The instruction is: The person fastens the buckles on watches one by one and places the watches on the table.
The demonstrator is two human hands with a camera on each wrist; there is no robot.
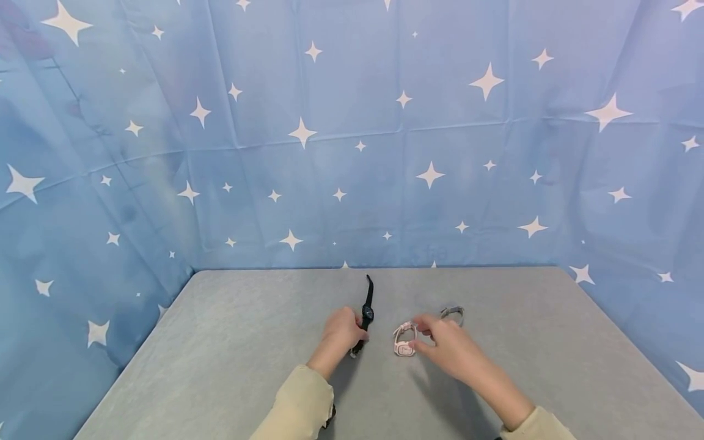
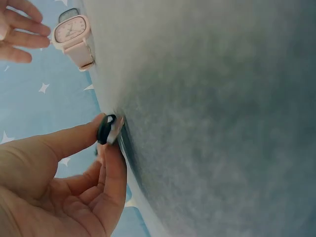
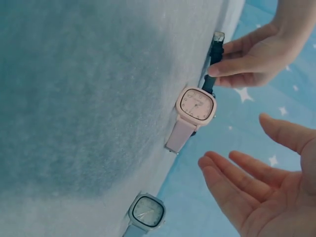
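Toward the table's middle, my left hand (image 1: 342,330) pinches the strap of a black wristwatch (image 1: 368,312) between thumb and fingers. The watch lies stretched out, its far strap end pointing to the back; in the left wrist view the strap's buckle end (image 2: 109,129) pokes out past the fingertips. My right hand (image 1: 452,347) hovers just right of a pink wristwatch (image 1: 404,348), thumb and fingers spread with nothing between them. That watch stands with its strap looped, dial facing me. Behind the right hand, partly hidden by it, is a grey-blue wristwatch (image 3: 147,212).
A grey table (image 1: 264,318) carries the three watches near its centre. Blue cloth with white stars (image 1: 352,171) hangs behind the table's back edge and along both sides.
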